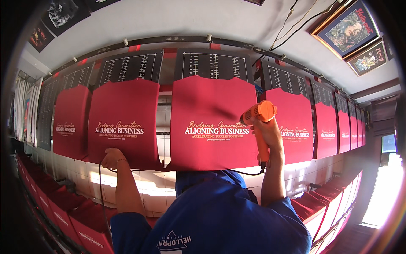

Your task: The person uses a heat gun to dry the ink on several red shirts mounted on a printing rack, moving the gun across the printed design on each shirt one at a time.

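Observation:
My right hand [266, 127] is wrapped round an orange heat gun [263, 146], its nozzle pointing left over the printed red T-shirt [211, 154] in front of me. That shirt is stretched on a black board [213, 65] marked with white scale lines, and it bears white and gold lettering. To the left, my left hand [112, 158] is closed round a black cable [101, 182] at the lower edge of the neighbouring red shirt [122, 146]. The cable runs behind my body toward the heat gun's handle.
More boards with printed red shirts [71, 110] [296, 148] stand in a row to both sides. Behind me is another row of red shirts [63, 211] [308, 207]. A dark rail [169, 40] runs along the far side. Framed pictures [349, 29] hang on the wall.

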`<state>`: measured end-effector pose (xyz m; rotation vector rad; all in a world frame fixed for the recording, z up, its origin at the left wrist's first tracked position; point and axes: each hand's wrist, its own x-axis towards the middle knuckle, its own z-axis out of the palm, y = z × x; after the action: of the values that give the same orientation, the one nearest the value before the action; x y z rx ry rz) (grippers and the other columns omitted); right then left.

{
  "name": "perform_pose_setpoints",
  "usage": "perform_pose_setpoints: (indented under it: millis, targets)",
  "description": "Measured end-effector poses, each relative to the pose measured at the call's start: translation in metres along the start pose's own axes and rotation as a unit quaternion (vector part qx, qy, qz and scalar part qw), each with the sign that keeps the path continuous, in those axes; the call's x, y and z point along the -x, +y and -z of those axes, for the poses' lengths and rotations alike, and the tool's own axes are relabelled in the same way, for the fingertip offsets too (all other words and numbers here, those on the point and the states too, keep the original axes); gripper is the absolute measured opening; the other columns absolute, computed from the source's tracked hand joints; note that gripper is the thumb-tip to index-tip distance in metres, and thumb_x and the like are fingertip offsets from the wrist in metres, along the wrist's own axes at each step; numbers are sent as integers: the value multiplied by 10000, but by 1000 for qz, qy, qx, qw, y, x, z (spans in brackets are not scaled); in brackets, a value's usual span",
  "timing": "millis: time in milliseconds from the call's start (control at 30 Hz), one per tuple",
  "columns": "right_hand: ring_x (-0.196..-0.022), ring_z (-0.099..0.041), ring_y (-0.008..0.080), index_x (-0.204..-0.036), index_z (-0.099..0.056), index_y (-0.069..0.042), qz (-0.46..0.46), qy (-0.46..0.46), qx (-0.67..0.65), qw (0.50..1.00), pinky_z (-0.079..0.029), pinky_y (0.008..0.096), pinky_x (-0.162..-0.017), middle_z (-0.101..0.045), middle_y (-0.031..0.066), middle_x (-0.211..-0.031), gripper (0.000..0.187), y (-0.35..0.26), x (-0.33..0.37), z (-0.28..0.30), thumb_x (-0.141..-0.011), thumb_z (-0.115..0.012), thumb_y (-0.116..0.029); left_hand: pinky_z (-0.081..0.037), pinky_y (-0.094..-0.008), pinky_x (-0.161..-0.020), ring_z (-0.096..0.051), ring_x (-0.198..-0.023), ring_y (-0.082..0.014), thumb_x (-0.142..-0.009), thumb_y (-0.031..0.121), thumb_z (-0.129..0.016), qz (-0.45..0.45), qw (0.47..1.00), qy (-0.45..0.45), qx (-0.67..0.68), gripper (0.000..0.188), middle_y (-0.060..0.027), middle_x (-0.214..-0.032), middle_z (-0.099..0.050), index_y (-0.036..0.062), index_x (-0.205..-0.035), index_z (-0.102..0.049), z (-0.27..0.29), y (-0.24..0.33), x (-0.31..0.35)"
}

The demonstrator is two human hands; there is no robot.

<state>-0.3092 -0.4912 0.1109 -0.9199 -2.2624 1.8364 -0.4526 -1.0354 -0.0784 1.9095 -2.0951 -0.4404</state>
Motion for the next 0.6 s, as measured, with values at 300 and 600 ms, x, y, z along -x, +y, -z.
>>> perform_pose_setpoints:
  millis: [300,600]
  targets:
    - [-828,-656,140,-1290,-522,-77,-21,-62,-18,998,-564,289,-606,-659,64,-1059,453,-3,11,-12,-900,-727,-183,-524,-503,-923,-584,-1143,-425,-940,401,-475,-9,1000,9,-9,692,-278,-1232,-501,-195,-1280,-388,-8,-3,-6]
    - [-802,-665,145,-1221,-559,-62,-67,-91,-30,993,-566,295,-623,-665,66,-1037,379,-7,10,-12,-891,-728,-143,-508,-495,-941,-573,-1163,-405,-947,416,-483,-2,1000,2,-13,696,-269,-1248,-501,-177,-1300,-390,-9,-2,-4]
